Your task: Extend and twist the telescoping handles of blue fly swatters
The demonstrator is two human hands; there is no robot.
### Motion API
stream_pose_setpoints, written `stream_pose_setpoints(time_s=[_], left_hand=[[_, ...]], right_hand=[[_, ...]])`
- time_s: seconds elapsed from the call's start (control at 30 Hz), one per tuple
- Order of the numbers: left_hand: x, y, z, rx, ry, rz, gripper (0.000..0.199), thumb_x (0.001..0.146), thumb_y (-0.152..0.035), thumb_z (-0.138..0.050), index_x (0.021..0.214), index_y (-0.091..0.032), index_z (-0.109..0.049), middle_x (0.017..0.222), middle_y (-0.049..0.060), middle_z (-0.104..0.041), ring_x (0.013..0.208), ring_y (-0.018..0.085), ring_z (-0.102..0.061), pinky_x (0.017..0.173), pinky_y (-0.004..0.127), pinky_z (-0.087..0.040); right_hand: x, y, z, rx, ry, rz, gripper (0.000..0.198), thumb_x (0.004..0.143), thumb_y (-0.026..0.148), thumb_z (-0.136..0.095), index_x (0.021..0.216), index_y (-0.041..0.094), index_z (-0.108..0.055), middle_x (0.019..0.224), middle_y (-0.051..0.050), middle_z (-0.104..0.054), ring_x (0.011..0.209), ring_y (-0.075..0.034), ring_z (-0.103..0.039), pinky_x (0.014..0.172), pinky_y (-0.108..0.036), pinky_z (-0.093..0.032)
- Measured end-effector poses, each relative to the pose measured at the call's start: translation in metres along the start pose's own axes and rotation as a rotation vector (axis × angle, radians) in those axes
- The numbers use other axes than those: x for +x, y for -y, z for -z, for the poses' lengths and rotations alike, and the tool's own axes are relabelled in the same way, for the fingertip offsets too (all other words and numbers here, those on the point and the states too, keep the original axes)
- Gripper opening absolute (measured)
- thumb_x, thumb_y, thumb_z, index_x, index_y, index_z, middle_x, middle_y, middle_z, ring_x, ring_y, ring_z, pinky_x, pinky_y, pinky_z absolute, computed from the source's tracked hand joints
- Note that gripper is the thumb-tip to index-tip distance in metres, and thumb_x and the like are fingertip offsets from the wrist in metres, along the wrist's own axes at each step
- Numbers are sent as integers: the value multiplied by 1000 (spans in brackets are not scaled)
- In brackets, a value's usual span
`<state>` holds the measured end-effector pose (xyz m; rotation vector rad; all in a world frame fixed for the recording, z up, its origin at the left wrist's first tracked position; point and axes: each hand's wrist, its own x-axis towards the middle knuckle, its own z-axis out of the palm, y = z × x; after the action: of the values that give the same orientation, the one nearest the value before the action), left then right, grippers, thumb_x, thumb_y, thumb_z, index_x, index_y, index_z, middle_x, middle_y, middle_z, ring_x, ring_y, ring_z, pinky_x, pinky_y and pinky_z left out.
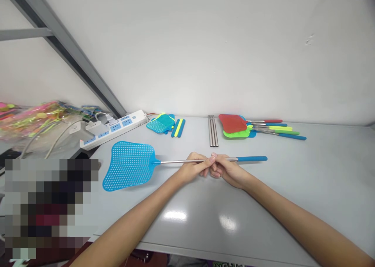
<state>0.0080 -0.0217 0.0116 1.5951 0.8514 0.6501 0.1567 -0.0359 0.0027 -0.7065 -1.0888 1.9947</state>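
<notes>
A blue fly swatter lies across my two hands, its perforated head to the left and its blue grip to the right. My left hand pinches the metal rod on the side toward the head. Right beside it, my right hand is closed on the same rod, nearer the grip. The fingertips of both hands meet at the middle of the rod and hide that stretch of it. The swatter is held just over the grey table.
Along the wall lie loose swatter heads, blue and yellow grips, several metal rods and a pile of swatters with red and green heads on top. A power strip and bagged colourful items are at left.
</notes>
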Motion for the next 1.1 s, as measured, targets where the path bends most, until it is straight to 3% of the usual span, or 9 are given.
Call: stream_pose_setpoints(time_s=[0.17, 0.33, 0.47, 0.63, 0.87, 1.1], left_hand=[[1, -3, -1, -43, -12, -69, 39, 78, -38, -43, 54, -12, -60, 50, 2, -54, 53, 11, -53, 57, 23, -40], [0, -7, -2, -58, -58, -121, 42, 78, -36, -44, 44, -13, -54, 64, 6, -60, 65, 14, -57, 69, 27, -42], [0, -6, -2, -49, -54, -121, 44, 78, -36, -43, 42, -14, -52, 61, 6, -60, 64, 15, -56, 70, 28, -41], [1, -5, -2, -26, -48, -136, 44, 79, -36, -41, 43, -13, -52, 61, 6, -59, 63, 14, -54, 69, 27, -41], [2, -2, -1, 41, -81, -120, 35, 78, -38, -42, 62, -12, -57, 57, 2, -53, 56, 10, -47, 56, 22, -37], [3, -1, -1, -66, -61, -83, 44, 82, -39, -31, 58, -11, -55, 50, 0, -46, 53, 10, -45, 55, 23, -34]], right_hand=[[0, -1, 0, 8, 9, 4, 42, 79, 46, -37, 53, 15, -46, 56, -3, -52, 46, -8, -34, 48, -25, -23], [0, -1, 0, 21, 4, 9, 41, 80, 45, -37, 53, 15, -45, 53, -2, -50, 45, -8, -34, 49, -25, -23], [0, -1, 1, 48, -1, 5, 41, 80, 45, -38, 53, 15, -46, 50, 0, -45, 44, -8, -34, 48, -25, -23], [1, -1, 2, 52, 18, 9, 42, 81, 44, -35, 54, 14, -46, 57, -4, -53, 45, -8, -34, 48, -25, -23], [0, 0, 1, 92, 3, 19, 40, 80, 40, -39, 53, 13, -49, 53, 1, -42, 45, -7, -35, 48, -25, -23], [0, 1, 1, 86, -10, 2, 40, 80, 40, -39, 53, 13, -48, 69, -5, -53, 46, -7, -36, 48, -25, -25]])
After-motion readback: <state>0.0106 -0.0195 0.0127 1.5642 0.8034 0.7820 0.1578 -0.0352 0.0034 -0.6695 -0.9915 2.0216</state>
